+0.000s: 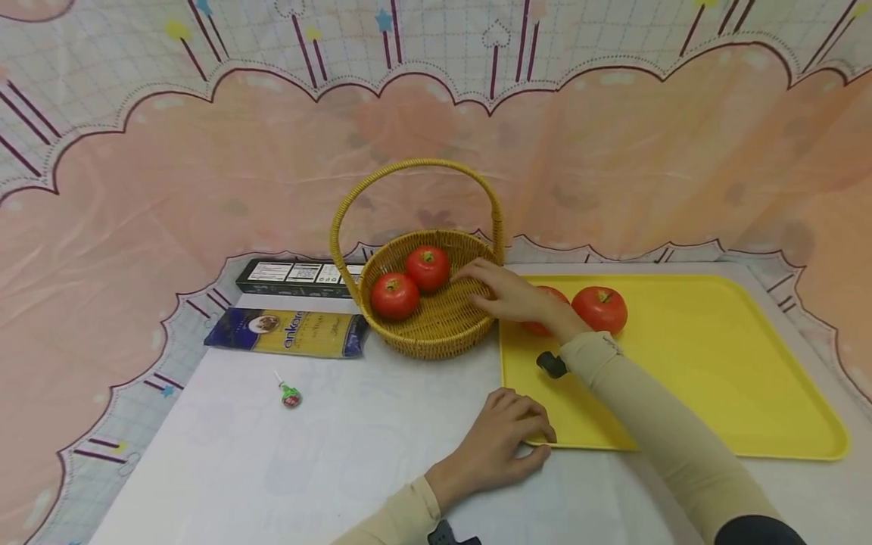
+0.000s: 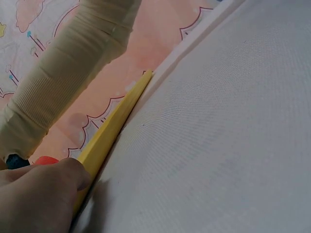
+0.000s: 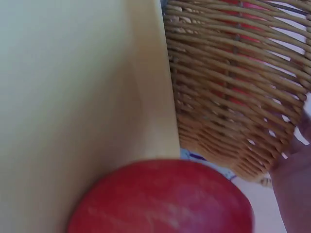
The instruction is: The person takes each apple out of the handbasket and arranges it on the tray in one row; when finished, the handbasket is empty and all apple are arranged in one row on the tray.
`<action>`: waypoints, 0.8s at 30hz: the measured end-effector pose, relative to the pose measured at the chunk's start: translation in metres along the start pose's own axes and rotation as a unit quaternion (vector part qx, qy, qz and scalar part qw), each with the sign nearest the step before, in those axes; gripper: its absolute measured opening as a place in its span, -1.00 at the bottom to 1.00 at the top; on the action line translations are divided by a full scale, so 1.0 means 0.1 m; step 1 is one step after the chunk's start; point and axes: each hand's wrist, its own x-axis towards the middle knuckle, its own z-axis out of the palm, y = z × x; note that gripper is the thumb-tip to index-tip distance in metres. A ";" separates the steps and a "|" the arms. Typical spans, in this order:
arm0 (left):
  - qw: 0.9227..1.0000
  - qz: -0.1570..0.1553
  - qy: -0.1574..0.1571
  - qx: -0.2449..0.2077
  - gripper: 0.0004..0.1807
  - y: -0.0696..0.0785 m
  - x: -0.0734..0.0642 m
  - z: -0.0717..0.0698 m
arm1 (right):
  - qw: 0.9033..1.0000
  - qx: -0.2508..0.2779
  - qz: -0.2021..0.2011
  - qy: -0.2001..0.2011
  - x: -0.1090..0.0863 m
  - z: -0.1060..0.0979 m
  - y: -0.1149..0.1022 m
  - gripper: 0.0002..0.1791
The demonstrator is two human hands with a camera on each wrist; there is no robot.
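Note:
My right hand [image 1: 504, 291] reaches over the right rim of a yellow wicker basket [image 1: 436, 347], its fingers loosely bent with nothing seen between them. Two red tomatoes [image 1: 395, 296] lie in the left and back part of the basket. Beneath my right wrist, one tomato [image 3: 165, 199] sits on the yellow tray [image 1: 708, 363], partly hidden in the head view. Another tomato [image 1: 599, 309] stands just right of it on the tray. My left hand [image 1: 500, 443] grips the tray's near left corner, fingers bent over the rim and thumb along the outer side.
Left of the basket lies a pack of pasta [image 1: 289, 333], with a long black box [image 1: 300, 278] behind it. A green-wrapped lollipop [image 1: 290, 396] is nearer on the white tablecloth [image 1: 225, 462]. The basket's tall handle [image 1: 417, 163] arches above it. A patterned cloth [image 1: 272, 166] hangs behind.

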 end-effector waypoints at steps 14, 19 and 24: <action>1.000 -0.007 0.000 -0.006 -0.90 -0.01 -0.01 0.01 | 0.998 -0.059 -0.014 -0.029 0.28 0.08 0.03 -0.55; 1.000 -0.007 -0.002 -0.007 -0.90 0.00 -0.01 0.01 | 0.996 -0.073 -0.008 -0.049 0.38 0.11 0.04 -0.46; 1.000 -0.005 -0.003 -0.005 -0.90 0.00 0.00 0.01 | 0.995 -0.086 -0.024 -0.041 0.46 0.14 0.07 -0.41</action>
